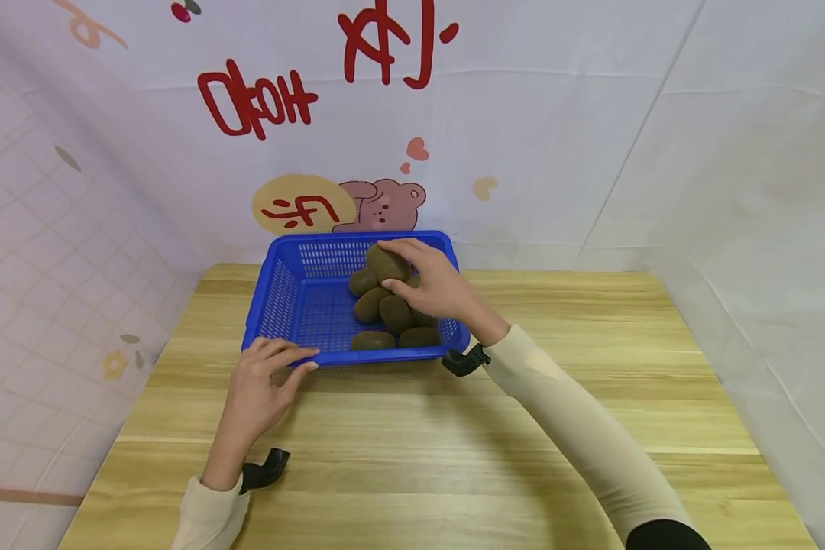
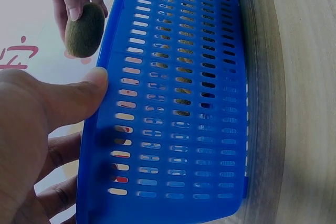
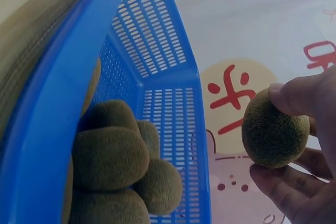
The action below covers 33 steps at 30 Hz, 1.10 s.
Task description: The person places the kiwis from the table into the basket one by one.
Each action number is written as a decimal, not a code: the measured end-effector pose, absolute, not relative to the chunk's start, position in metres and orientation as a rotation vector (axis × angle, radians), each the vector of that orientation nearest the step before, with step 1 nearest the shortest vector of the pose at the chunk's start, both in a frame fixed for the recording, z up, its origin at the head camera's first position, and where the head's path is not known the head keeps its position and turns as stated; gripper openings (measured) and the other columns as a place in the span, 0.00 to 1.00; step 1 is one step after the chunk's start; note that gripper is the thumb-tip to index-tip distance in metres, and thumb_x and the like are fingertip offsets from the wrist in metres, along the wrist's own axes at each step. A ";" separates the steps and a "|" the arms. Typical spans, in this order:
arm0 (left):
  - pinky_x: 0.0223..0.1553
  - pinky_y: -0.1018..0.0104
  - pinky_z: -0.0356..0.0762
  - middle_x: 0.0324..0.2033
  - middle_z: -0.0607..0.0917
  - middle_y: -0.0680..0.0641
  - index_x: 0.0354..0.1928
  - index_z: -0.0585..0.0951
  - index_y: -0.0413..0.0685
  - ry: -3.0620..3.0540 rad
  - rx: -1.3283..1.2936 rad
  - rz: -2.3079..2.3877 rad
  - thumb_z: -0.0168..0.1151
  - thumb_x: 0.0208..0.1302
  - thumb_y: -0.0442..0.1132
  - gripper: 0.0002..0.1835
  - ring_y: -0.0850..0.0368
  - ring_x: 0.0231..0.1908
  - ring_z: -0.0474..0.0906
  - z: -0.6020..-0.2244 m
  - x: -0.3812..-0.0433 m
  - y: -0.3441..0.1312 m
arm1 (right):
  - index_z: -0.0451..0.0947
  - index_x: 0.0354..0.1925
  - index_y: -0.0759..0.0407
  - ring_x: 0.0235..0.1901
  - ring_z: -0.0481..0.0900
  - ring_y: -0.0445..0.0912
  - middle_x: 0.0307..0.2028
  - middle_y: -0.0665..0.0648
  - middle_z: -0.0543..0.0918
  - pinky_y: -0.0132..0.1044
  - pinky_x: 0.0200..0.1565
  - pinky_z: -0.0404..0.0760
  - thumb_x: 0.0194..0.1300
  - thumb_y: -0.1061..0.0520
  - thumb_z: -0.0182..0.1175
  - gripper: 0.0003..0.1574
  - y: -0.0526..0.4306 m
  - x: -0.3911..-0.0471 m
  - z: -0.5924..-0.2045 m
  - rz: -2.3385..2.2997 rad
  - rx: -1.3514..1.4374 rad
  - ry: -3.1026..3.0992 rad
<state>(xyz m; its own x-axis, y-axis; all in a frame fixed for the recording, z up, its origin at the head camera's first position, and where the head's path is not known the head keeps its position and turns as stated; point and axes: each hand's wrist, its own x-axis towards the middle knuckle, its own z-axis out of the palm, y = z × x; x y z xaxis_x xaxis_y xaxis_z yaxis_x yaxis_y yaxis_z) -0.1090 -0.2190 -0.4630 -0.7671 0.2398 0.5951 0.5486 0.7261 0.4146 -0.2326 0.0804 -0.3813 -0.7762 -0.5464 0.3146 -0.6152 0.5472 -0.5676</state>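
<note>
A blue plastic basket point(image 1: 357, 357) with slotted sides holds several brown fuzzy kiwis point(image 1: 396, 314), heaped toward its right side. My right hand point(image 1: 437, 283) grips one kiwi point(image 3: 273, 129) between thumb and fingers. In the right wrist view this kiwi hangs in the air, apart from the pile point(image 3: 109, 158). My left hand point(image 1: 261, 389) pinches the basket's near rim close to its left corner. The left wrist view shows the thumb point(image 2: 79, 95) on the rim's outer side and the other fingers beyond it, partly hidden by the basket wall.
The basket stands at the back of a wood-grain table point(image 1: 412, 458), close to a white printed cloth backdrop point(image 1: 557, 153). Similar cloth hangs at the left and right sides. A black wrist mount point(image 1: 266, 470) sits on the left wrist, another point(image 1: 465, 361) on the right.
</note>
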 end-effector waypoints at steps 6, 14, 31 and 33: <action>0.41 0.61 0.69 0.35 0.89 0.49 0.42 0.92 0.50 -2.414 -0.602 -0.804 0.78 0.55 0.35 0.12 0.53 0.38 0.76 -0.464 -0.108 -0.220 | 0.68 0.74 0.52 0.70 0.72 0.50 0.71 0.56 0.73 0.46 0.67 0.74 0.72 0.50 0.65 0.37 0.068 -0.233 -0.383 1.023 1.053 -2.691; 0.41 0.62 0.70 0.35 0.89 0.49 0.42 0.92 0.51 -2.411 -0.612 -0.800 0.78 0.55 0.36 0.12 0.53 0.38 0.76 -0.464 -0.109 -0.220 | 0.67 0.75 0.52 0.70 0.72 0.50 0.72 0.56 0.72 0.46 0.70 0.73 0.72 0.49 0.65 0.38 0.055 -0.228 -0.385 0.978 1.092 -2.720; 0.40 0.60 0.71 0.34 0.89 0.48 0.41 0.92 0.50 -2.411 -0.606 -0.798 0.79 0.54 0.35 0.12 0.52 0.37 0.76 -0.466 -0.111 -0.220 | 0.68 0.74 0.52 0.70 0.72 0.51 0.73 0.55 0.71 0.49 0.69 0.74 0.73 0.43 0.62 0.37 0.065 -0.227 -0.388 1.013 1.016 -2.740; 0.40 0.60 0.71 0.35 0.89 0.48 0.42 0.92 0.50 -2.414 -0.603 -0.793 0.79 0.54 0.35 0.12 0.52 0.38 0.76 -0.465 -0.110 -0.221 | 0.68 0.74 0.51 0.68 0.74 0.52 0.73 0.56 0.70 0.49 0.67 0.75 0.73 0.42 0.62 0.37 0.070 -0.226 -0.388 1.023 0.996 -2.741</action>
<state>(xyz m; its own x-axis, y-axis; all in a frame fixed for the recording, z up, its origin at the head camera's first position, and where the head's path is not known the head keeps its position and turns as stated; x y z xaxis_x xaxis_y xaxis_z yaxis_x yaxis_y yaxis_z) -0.1105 -0.2206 -0.4651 -0.7634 0.2437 0.5983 0.5510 0.7290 0.4061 -0.2261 0.0704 -0.3878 -0.7911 -0.5546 0.2581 -0.5881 0.5734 -0.5704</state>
